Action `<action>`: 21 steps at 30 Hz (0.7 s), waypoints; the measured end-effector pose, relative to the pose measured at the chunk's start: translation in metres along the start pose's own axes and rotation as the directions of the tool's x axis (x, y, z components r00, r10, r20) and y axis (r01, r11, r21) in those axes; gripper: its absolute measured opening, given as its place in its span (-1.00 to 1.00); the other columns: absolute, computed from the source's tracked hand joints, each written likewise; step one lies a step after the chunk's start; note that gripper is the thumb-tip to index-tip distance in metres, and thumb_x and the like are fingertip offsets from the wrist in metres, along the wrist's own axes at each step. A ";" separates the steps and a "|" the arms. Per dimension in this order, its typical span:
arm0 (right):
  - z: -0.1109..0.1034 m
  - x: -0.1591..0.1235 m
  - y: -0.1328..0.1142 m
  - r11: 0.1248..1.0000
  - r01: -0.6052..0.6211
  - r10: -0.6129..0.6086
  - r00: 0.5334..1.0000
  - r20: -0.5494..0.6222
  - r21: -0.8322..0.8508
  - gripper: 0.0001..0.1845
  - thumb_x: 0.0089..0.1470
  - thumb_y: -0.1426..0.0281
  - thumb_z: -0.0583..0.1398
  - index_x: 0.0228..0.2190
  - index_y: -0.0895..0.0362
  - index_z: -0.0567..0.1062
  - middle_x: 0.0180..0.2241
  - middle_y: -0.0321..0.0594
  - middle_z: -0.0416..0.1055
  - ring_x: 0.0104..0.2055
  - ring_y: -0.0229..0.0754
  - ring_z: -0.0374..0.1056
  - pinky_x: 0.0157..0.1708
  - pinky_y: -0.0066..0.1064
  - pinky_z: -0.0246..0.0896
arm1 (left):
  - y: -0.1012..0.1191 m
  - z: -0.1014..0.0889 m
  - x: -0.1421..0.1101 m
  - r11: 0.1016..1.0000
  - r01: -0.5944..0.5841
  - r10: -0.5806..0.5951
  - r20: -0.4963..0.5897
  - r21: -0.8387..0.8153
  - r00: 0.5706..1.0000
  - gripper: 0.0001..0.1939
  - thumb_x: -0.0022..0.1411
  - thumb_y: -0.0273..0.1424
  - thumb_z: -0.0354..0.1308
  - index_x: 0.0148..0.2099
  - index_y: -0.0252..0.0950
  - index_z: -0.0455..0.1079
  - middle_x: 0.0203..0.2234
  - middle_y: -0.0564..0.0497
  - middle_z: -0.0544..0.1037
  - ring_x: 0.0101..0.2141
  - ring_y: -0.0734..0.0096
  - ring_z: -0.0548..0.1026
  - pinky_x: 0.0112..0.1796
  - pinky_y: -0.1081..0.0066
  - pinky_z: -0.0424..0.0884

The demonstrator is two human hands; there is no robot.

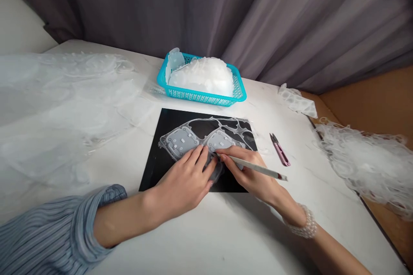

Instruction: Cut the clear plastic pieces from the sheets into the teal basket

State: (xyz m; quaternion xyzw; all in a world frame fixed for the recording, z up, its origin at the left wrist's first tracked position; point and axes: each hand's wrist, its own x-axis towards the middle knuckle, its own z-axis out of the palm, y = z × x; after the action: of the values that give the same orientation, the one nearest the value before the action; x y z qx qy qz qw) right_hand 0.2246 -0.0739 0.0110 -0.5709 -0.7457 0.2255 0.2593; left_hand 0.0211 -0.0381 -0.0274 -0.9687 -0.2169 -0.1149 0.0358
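A translucent moulded sheet (183, 141) with padded shapes and thin webbing lies on a black mat (155, 172). My left hand (189, 176) rests flat on its near part, fingers stretched out and pressing it down. In my right hand (253, 176) is a slim, pale, pen-like tool (258, 167) with a reddish band near its back end. Its tip points at the sheet beside my left fingertips; the fingers partly hide the working end. Small pink-handled thread snips (280, 150) lie right of the mat.
Behind the mat stands a turquoise basket (200, 97) heaped with whitish translucent pieces (206, 75). A large pile of translucent sheets (64, 103) covers the table's left. Stringy scraps (371, 159) lie at the right edge over a brown box (374, 99). A grey curtain (161, 8) hangs behind.
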 end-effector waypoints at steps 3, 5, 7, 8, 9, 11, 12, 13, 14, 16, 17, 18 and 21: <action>0.002 0.002 0.001 1.000 0.005 -0.005 1.000 0.004 -0.028 -0.72 0.32 0.40 0.05 -0.13 0.17 0.56 -0.25 -0.12 0.55 -0.30 -0.18 0.46 -0.29 -0.32 0.36 | 0.000 -0.001 0.000 1.000 -0.007 0.007 0.003 0.013 1.000 -0.49 0.42 -0.27 -0.09 0.25 -0.48 0.28 0.16 -0.45 0.37 0.18 -0.12 0.35 0.12 0.10 0.31; 0.004 0.004 0.000 0.999 0.013 -0.013 1.000 -0.001 -0.041 -0.73 0.32 0.41 0.06 -0.15 0.17 0.55 -0.28 -0.14 0.54 -0.32 -0.19 0.44 -0.31 -0.34 0.34 | -0.001 -0.002 0.001 1.000 -0.011 0.011 0.010 0.019 1.000 -0.50 0.41 -0.27 -0.08 0.25 -0.49 0.28 0.15 -0.47 0.38 0.18 -0.12 0.35 0.12 0.10 0.31; 0.006 0.005 -0.001 0.998 0.027 -0.028 1.000 -0.009 -0.056 -0.74 0.32 0.42 0.05 -0.16 0.17 0.54 -0.33 -0.16 0.52 -0.36 -0.20 0.41 -0.35 -0.34 0.32 | 0.000 -0.004 0.002 1.000 -0.012 0.011 0.026 0.024 1.000 -0.50 0.42 -0.27 -0.09 0.24 -0.51 0.29 0.15 -0.49 0.37 0.19 -0.14 0.33 0.12 0.10 0.31; 0.007 0.004 -0.002 0.997 0.034 -0.035 0.999 -0.010 -0.067 -0.75 0.32 0.43 0.05 -0.17 0.17 0.53 -0.36 -0.17 0.50 -0.39 -0.20 0.39 -0.37 -0.34 0.31 | 0.000 -0.004 0.003 1.000 -0.012 0.011 0.039 0.028 0.999 -0.50 0.42 -0.28 -0.10 0.24 -0.51 0.29 0.15 -0.50 0.36 0.20 -0.15 0.32 0.12 0.09 0.31; 0.007 0.003 -0.003 0.996 0.046 -0.047 0.999 -0.009 -0.080 -0.75 0.32 0.44 0.04 -0.17 0.17 0.52 -0.38 -0.17 0.48 -0.41 -0.20 0.37 -0.39 -0.34 0.31 | 0.000 -0.005 0.003 0.999 -0.014 0.013 0.051 0.030 0.999 -0.50 0.42 -0.28 -0.10 0.24 -0.52 0.29 0.16 -0.51 0.35 0.20 -0.16 0.31 0.12 0.09 0.31; 0.006 -0.004 -0.004 0.992 0.064 -0.065 0.998 -0.008 -0.105 -0.76 0.32 0.45 0.03 -0.16 0.18 0.49 -0.39 -0.16 0.46 -0.42 -0.19 0.35 -0.41 -0.31 0.31 | 0.000 -0.006 0.003 0.999 -0.017 0.014 0.069 0.037 0.998 -0.50 0.43 -0.30 -0.12 0.25 -0.54 0.27 0.18 -0.54 0.32 0.21 -0.18 0.30 0.12 0.08 0.31; 0.005 -0.008 -0.004 0.991 0.069 -0.071 0.997 -0.008 -0.112 -0.76 0.32 0.46 0.02 -0.15 0.18 0.48 -0.37 -0.14 0.47 -0.40 -0.17 0.37 -0.40 -0.30 0.32 | 0.001 -0.007 0.003 0.999 -0.017 0.014 0.074 0.041 0.997 -0.49 0.44 -0.30 -0.13 0.26 -0.54 0.25 0.18 -0.54 0.31 0.21 -0.18 0.30 0.12 0.07 0.30; 0.005 -0.013 -0.004 0.991 0.072 -0.074 0.997 -0.010 -0.117 -0.77 0.32 0.47 0.03 -0.14 0.18 0.47 -0.34 -0.11 0.47 -0.37 -0.16 0.39 -0.38 -0.29 0.34 | 0.001 -0.007 0.003 0.999 -0.017 0.014 0.077 0.045 0.997 -0.49 0.44 -0.31 -0.14 0.27 -0.54 0.24 0.19 -0.55 0.30 0.21 -0.18 0.30 0.12 0.07 0.30; 0.005 -0.018 -0.003 0.990 0.074 -0.077 0.997 -0.016 -0.118 -0.78 0.31 0.48 0.03 -0.13 0.17 0.46 -0.31 -0.09 0.48 -0.33 -0.14 0.41 -0.35 -0.28 0.37 | 0.001 -0.007 0.003 0.999 -0.019 0.016 0.079 0.049 0.997 -0.49 0.44 -0.31 -0.15 0.28 -0.55 0.23 0.19 -0.56 0.30 0.21 -0.19 0.30 0.12 0.06 0.30; 0.006 -0.024 -0.001 0.987 0.099 -0.105 0.994 -0.041 -0.123 -0.78 0.30 0.52 0.04 -0.10 0.17 0.44 -0.25 -0.04 0.48 -0.24 -0.11 0.44 -0.29 -0.26 0.41 | 0.001 -0.006 0.002 0.998 -0.031 0.026 0.076 0.055 0.997 -0.49 0.45 -0.31 -0.15 0.28 -0.55 0.23 0.18 -0.56 0.31 0.21 -0.19 0.30 0.12 0.05 0.30; 0.007 -0.025 0.001 0.984 0.125 -0.133 0.989 -0.056 -0.128 -0.77 0.29 0.53 0.03 -0.09 0.17 0.43 -0.23 -0.03 0.48 -0.21 -0.09 0.44 -0.26 -0.25 0.43 | 0.001 -0.006 0.001 0.998 -0.037 0.033 0.071 0.057 0.997 -0.49 0.45 -0.31 -0.15 0.27 -0.55 0.23 0.17 -0.55 0.32 0.21 -0.19 0.30 0.12 0.05 0.30; 0.010 -0.024 0.002 0.979 0.150 -0.160 0.985 -0.067 -0.137 -0.76 0.29 0.55 0.03 -0.08 0.18 0.42 -0.22 -0.01 0.47 -0.18 -0.09 0.44 -0.24 -0.24 0.44 | 0.001 -0.005 0.001 0.997 -0.041 0.037 0.063 0.060 0.997 -0.49 0.44 -0.31 -0.15 0.27 -0.54 0.24 0.17 -0.54 0.32 0.20 -0.19 0.30 0.12 0.05 0.30; 0.017 -0.018 0.005 0.965 0.199 -0.212 0.975 -0.067 -0.172 -0.72 0.29 0.56 0.01 -0.03 0.21 0.41 -0.22 0.00 0.46 -0.14 -0.06 0.41 -0.19 -0.20 0.45 | 0.000 -0.005 0.001 0.998 -0.035 0.032 0.046 0.052 0.998 -0.50 0.44 -0.31 -0.16 0.24 -0.54 0.26 0.17 -0.52 0.33 0.20 -0.18 0.31 0.13 0.06 0.29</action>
State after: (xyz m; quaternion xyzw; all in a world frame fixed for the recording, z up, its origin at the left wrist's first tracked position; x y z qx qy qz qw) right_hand 0.2212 -0.0908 -0.0076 -0.5188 -0.8052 0.1108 0.2648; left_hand 0.0210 -0.0387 -0.0220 -0.9733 -0.2044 -0.0869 0.0585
